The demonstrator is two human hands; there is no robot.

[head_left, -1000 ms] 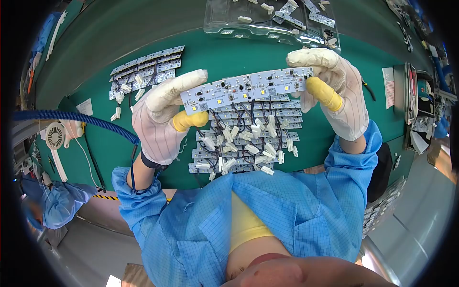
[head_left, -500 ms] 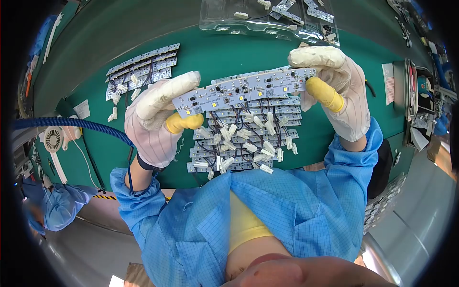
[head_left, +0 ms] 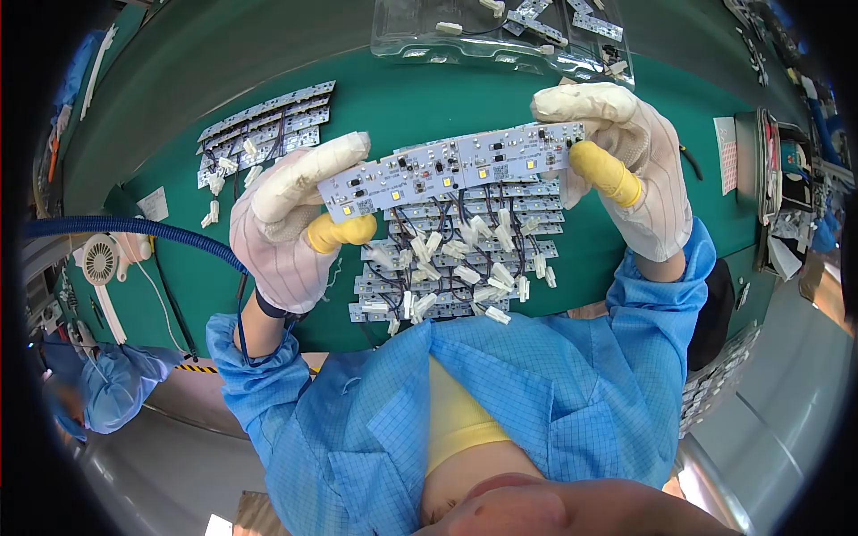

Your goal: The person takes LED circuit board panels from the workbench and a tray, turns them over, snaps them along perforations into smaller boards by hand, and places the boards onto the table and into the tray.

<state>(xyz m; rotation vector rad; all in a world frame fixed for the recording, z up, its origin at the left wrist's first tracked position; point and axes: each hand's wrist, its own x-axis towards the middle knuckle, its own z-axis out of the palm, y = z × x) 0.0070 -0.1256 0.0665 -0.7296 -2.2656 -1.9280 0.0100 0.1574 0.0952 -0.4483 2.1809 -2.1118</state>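
Note:
A long white circuit board strip [head_left: 451, 170] with small chips and yellow squares is held up between both gloved hands, its right end a little higher. My left hand [head_left: 299, 201] pinches its left end between thumb and fingers. At the right end my right hand [head_left: 617, 161] grips the same strip; both thumbs wear yellow covers. Below and behind the strip lie rows of similar boards [head_left: 541, 214] with dark wires and white connectors [head_left: 467, 275]. A smaller group of boards [head_left: 304, 137] rests on the green mat to the left.
A clear plastic tray [head_left: 429, 49] with loose boards and connectors stands at the back. A blue coiled hose [head_left: 134, 228] crosses from the left near a white fan [head_left: 100, 259]. Black-handled pliers [head_left: 691, 163] lie at the right. Another person's blue sleeve [head_left: 121, 384] shows at far left.
Both hands and the strip have shifted left, the left hand farther than the right. The strip stays held at both ends. The view has shifted slightly too.

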